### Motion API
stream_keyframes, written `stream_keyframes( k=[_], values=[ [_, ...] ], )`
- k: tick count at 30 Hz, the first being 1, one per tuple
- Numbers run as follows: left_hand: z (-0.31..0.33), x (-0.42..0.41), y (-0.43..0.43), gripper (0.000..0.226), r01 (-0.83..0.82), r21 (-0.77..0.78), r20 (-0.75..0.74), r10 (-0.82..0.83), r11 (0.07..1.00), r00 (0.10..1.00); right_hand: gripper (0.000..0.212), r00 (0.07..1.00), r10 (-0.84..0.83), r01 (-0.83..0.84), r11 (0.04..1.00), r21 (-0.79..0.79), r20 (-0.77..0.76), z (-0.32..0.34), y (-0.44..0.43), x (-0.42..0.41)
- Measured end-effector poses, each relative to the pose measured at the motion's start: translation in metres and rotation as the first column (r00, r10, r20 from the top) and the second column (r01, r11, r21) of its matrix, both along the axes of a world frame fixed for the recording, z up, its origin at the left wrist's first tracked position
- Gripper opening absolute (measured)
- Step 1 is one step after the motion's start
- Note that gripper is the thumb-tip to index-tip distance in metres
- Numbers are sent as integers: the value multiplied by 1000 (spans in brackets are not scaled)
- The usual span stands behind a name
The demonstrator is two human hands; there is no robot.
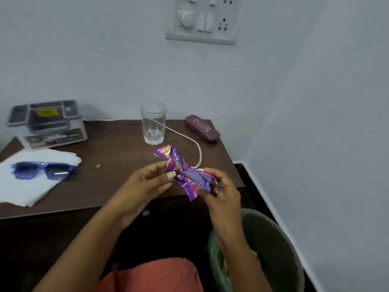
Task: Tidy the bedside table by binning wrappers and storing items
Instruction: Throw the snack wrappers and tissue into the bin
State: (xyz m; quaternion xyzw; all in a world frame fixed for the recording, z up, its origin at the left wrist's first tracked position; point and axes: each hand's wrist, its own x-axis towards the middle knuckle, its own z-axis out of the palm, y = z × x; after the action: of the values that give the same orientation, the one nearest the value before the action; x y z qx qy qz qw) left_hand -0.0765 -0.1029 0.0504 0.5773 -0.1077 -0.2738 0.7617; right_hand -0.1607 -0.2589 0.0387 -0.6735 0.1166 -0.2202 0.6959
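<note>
Ring (217, 192) on right hand (223, 193); orange-red garment (155, 275) over lap.

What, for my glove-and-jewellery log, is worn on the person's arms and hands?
Both forearms are bare: no sleeves, gloves or watch in view. The left hand wears nothing visible. The right hand has a gold-coloured ring on one finger.

Your two hands are up in front of you, meeting on one wrapper.
Your left hand (147, 184) pinches the left side of the wrapper (185, 173) between thumb and curled fingers, forearm slanting up from the lower left. Your right hand (223, 197) grips the right end, fingers curled, forearm rising almost straight from below.
</note>
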Motion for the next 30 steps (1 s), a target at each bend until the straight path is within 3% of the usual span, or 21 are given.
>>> stream_keyframes(
  k=[3, 7, 11, 14, 17, 19, 20, 23, 27, 30],
  values=[
    [-3, -34, -45, 33, 31, -69, 8, -30, 997, 1000, 40, 993, -102, 103, 994, 21, -54, -7, -33, -46],
    [-21, -70, -107, 17, 121, 7, 50, -121, 993, 991, 34, 950, -273, 270, 962, -37, -151, -18, -75, -106],
    [-57, -101, -158, 17, 160, 205, 43, -173, 966, 984, 30, 882, -375, 343, 926, -157, -286, -41, -100, -146],
    [-89, -110, -179, 17, 173, 429, 99, -236, 887, 967, 38, 819, -441, 385, 897, -218, -368, -78, -116, -164],
    [-110, -109, -178, 56, 230, 672, 119, -408, 704, 905, 54, 727, -412, 253, 904, -343, -549, -119, -119, -172],
    [-115, -107, -172, 81, 235, 754, 101, -462, 614, 881, 77, 665, -476, 224, 863, -454, -576, -152, -126, -175],
    [-113, -106, -169, 87, 222, 767, 116, -471, 602, 874, 79, 651, -521, 231, 829, -509, -553, -154, -124, -170],
    [-96, -101, -155, 85, 128, 721, 238, -418, 681, 877, 57, 680, -597, 285, 750, -596, -425, -125, -107, -143],
    [-54, -80, -112, 58, -115, 540, 441, -164, 834, 882, 43, 810, -456, 342, 878, -334, -368, -92, -74, -102],
    [-27, -57, -55, 33, -364, 424, 603, 41, 829, 797, 33, 928, -280, 193, 925, -326, -247, -60, -31, -58]
  ],
)
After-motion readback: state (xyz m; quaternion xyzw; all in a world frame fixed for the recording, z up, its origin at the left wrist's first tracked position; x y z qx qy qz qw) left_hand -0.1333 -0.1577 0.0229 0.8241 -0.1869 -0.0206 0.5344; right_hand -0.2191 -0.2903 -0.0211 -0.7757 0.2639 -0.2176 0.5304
